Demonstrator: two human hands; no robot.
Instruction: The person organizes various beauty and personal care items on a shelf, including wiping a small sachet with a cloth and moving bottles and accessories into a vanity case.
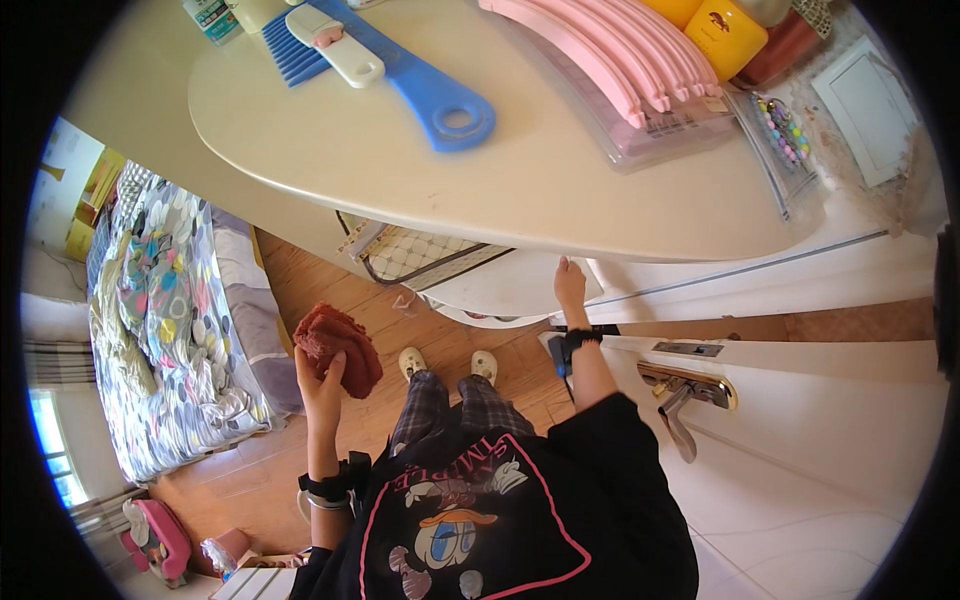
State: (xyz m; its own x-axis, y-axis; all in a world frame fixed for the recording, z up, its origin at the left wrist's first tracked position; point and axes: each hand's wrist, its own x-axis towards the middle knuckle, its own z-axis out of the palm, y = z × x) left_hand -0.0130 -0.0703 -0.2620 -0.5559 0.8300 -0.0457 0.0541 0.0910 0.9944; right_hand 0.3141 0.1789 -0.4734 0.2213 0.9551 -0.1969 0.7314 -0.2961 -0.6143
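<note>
In the head view, my left hand (pixel 322 375) holds a folded reddish-brown cloth (pixel 341 349) over the wooden floor, left of my body. My right hand (pixel 570 283) is at the underside of a cream shelf (pixel 450 187) with a rounded edge; its fingertips are partly hidden by that edge, and I cannot tell what they grip. On the shelf lie a large blue comb (pixel 442 105), a small white comb (pixel 341 49) on top of it, and several pink curved plastic strips (pixel 600 52) over a clear plastic case (pixel 637 146). Lower down is a white surface (pixel 495 285).
A white door (pixel 810 420) with a metal lever handle (pixel 679 420) stands close on my right. A bed (pixel 165 315) with rumpled bedding is at the left. Yellow bottles (pixel 724 37), a beaded bracelet (pixel 784 135) and a white frame (pixel 866 105) are at the shelf's right end.
</note>
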